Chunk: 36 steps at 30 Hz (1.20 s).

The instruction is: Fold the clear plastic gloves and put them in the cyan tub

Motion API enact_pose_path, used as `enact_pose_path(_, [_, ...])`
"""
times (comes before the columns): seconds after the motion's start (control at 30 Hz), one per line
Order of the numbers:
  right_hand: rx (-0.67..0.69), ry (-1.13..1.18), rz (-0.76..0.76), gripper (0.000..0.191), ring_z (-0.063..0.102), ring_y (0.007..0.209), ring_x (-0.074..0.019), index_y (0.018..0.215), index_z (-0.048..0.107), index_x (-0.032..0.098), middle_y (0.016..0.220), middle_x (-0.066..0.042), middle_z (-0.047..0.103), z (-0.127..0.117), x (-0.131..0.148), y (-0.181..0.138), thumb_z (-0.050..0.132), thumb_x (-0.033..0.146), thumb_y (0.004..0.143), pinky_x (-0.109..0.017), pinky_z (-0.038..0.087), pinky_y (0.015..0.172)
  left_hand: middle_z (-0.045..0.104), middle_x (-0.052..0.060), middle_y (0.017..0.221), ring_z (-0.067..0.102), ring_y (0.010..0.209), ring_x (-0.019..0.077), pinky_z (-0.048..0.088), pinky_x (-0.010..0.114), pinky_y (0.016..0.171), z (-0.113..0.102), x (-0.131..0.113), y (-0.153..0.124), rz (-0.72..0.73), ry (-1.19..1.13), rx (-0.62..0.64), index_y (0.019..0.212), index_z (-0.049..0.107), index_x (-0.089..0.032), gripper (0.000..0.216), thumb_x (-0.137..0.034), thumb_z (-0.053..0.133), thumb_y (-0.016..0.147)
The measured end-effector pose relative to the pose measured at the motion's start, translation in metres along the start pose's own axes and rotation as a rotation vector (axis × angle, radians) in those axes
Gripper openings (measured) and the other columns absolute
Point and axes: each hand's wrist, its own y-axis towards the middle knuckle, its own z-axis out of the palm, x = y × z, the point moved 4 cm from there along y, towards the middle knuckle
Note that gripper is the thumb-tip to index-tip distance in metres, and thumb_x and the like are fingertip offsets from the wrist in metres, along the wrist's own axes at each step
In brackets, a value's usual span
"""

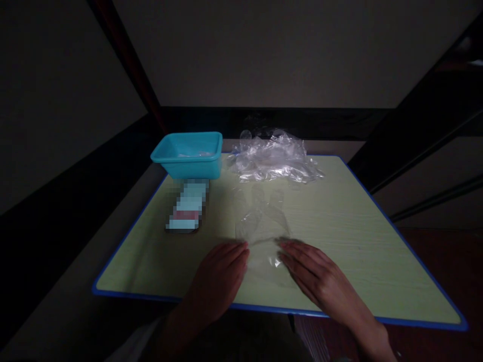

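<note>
A clear plastic disposable glove point(260, 221) lies flat on the table, its fingers pointing away from me and its cuff toward me. At the cuff's left edge rests my left hand point(222, 274), palm down, with the fingers stretched forward and close together. My right hand point(317, 274) lies across the right edge of the cuff, fingers extended and slightly apart, their tips a little blurred. Both hands touch the thin plastic. A crease runs across the glove between them. Both thumbs are mostly hidden beneath the hands.
The pale table point(358, 241) has a blue rim. A heap of clear plastic gloves point(277, 158) sits at its far edge. A turquoise basket point(192, 168) with some clear plastic inside stands at the back left. Nearer lies a phone point(188, 206) with a pixelated screen.
</note>
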Motion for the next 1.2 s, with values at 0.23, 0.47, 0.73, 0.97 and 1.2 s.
enact_pose_path(0.23, [-0.021, 0.073, 0.021, 0.03, 0.061, 0.103, -0.0184, 0.112, 0.062, 0.019, 0.11, -0.006, 0.068, -0.018, -0.002, -0.006, 0.038, 0.019, 0.094, -0.037, 0.053, 0.083, 0.069, 0.008, 0.104, 0.065, 0.093, 0.0183, 0.054, 0.035, 0.082, -0.003, 0.001, -0.004, 0.007, -0.004, 0.025, 0.103, 0.061, -0.015, 0.029, -0.013, 0.035, 0.091])
enact_pose_path(0.47, [0.025, 0.035, -0.008, 0.059, 0.052, 0.115, -0.0245, 0.129, 0.046, 0.01, 0.124, -0.011, 0.059, -0.014, 0.02, -0.003, 0.057, 0.043, 0.082, -0.044, 0.047, 0.092, 0.071, 0.007, 0.097, 0.067, 0.087, 0.0177, 0.055, 0.035, 0.079, -0.011, -0.003, 0.005, -0.013, -0.014, -0.015, 0.098, 0.063, -0.015, 0.029, -0.015, 0.034, 0.091])
enact_pose_path(0.73, [0.048, -0.014, 0.211, 0.055, 0.042, 0.125, -0.0273, 0.134, 0.039, 0.006, 0.136, -0.015, 0.046, 0.016, 0.039, 0.017, 0.045, 0.019, 0.081, -0.051, 0.039, 0.099, 0.071, 0.009, 0.096, 0.067, 0.086, 0.0187, 0.055, 0.035, 0.078, -0.012, -0.007, 0.01, -0.027, -0.016, -0.051, 0.097, 0.063, -0.012, 0.029, -0.014, 0.035, 0.091])
enact_pose_path(0.97, [0.045, -0.039, 0.206, 0.055, 0.045, 0.123, -0.0254, 0.129, 0.045, 0.007, 0.134, -0.016, 0.049, 0.013, 0.019, 0.007, 0.038, 0.003, 0.075, -0.049, 0.042, 0.098, 0.071, 0.008, 0.098, 0.067, 0.087, 0.0189, 0.055, 0.036, 0.078, -0.011, -0.006, 0.003, -0.008, -0.027, -0.024, 0.097, 0.062, -0.013, 0.028, -0.014, 0.034, 0.091])
enact_pose_path(1.2, [0.12, -0.003, 0.033, 0.045, 0.044, 0.124, -0.0224, 0.13, 0.047, 0.012, 0.134, -0.014, 0.048, 0.011, 0.0, -0.009, 0.039, 0.006, 0.087, -0.043, 0.046, 0.096, 0.07, 0.007, 0.1, 0.066, 0.091, 0.0177, 0.055, 0.034, 0.081, -0.008, -0.007, -0.008, 0.063, -0.037, -0.023, 0.099, 0.062, -0.013, 0.028, -0.016, 0.035, 0.093])
